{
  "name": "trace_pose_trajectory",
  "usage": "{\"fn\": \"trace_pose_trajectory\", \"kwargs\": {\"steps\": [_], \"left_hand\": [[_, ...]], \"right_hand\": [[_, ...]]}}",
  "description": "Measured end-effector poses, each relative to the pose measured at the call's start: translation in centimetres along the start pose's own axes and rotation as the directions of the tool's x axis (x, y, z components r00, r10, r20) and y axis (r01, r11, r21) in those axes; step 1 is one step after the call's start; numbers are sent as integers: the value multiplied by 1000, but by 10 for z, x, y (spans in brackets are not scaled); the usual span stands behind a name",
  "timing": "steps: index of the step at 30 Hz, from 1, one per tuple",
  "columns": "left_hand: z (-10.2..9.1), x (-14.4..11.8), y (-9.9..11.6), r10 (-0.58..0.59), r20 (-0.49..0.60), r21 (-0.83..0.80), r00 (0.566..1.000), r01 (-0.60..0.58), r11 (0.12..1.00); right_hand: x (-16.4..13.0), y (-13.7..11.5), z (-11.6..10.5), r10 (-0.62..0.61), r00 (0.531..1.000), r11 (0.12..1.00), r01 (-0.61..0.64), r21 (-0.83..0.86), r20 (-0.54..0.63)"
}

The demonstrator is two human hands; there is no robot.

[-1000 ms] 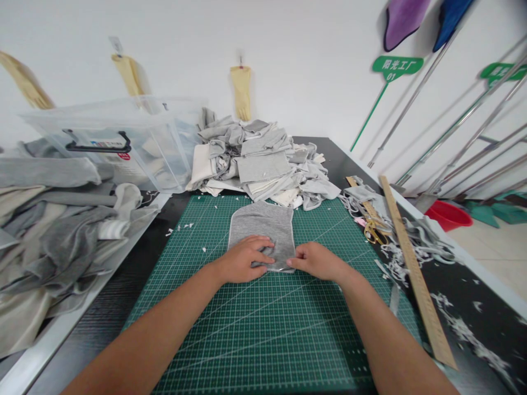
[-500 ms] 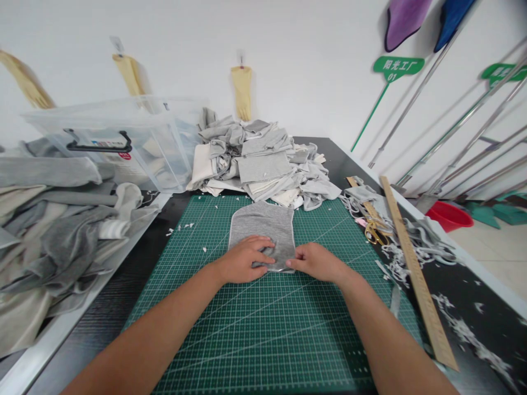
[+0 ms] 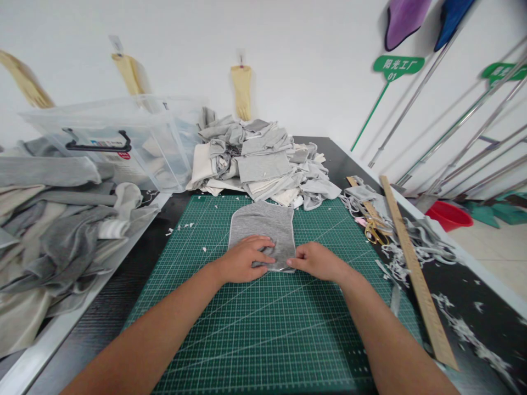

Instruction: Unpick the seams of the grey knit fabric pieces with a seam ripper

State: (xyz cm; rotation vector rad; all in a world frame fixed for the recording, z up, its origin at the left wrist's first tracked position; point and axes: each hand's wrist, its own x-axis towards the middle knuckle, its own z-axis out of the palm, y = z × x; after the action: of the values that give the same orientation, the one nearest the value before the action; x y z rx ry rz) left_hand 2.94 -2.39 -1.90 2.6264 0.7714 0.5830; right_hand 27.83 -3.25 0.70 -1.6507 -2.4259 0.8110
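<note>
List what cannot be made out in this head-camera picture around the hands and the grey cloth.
- Near edge of the grey fabric piece: covered by the left hand and right hand.
- Thin shiny object at that edge: too small to identify.
- Contents of the clear plastic bin: blurred by its cloudy walls.
- Scissors: partly buried in scraps.
- Wooden ruler: far end hidden under fabric.

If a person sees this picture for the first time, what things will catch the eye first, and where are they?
First, the two bare hands at the centre: the left hand and the right hand press the near edge of a grey fabric piece lying flat on the green cutting mat. Behind it rises a pile of grey and cream fabric pieces. At the right lie gold scissors and a long wooden ruler.
</note>
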Motion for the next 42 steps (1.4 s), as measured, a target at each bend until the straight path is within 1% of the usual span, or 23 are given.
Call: {"fn": "trace_pose_trajectory", "kwargs": {"steps": [13, 19, 22, 33, 37, 42], "left_hand": [[1, 1, 0, 0, -5, -6, 1000, 0, 1000], [1, 0, 0, -11, 1, -8, 1000, 11, 1000], [2, 0, -1, -10, 1, -11, 1000, 10, 1000], [3, 1, -2, -50, -32, 0, 998, 50, 999], [3, 0, -2, -50, -28, -4, 998, 50, 999], [3, 0, -2, -59, -51, -21, 997, 58, 998]], "right_hand": [[1, 1, 4, -23, 1000, 1000, 23, -6, -1], [2, 0, 7, 16, 999, 998, -18, -64, -33], [3, 0, 7, 25, 999, 997, -26, -69, -26], [2, 2, 7, -35, 999, 999, 34, -28, -21], [2, 2, 7, -23, 999, 999, 23, -25, -22], [2, 3, 3, -32, 999, 998, 32, 51, 1]]}}
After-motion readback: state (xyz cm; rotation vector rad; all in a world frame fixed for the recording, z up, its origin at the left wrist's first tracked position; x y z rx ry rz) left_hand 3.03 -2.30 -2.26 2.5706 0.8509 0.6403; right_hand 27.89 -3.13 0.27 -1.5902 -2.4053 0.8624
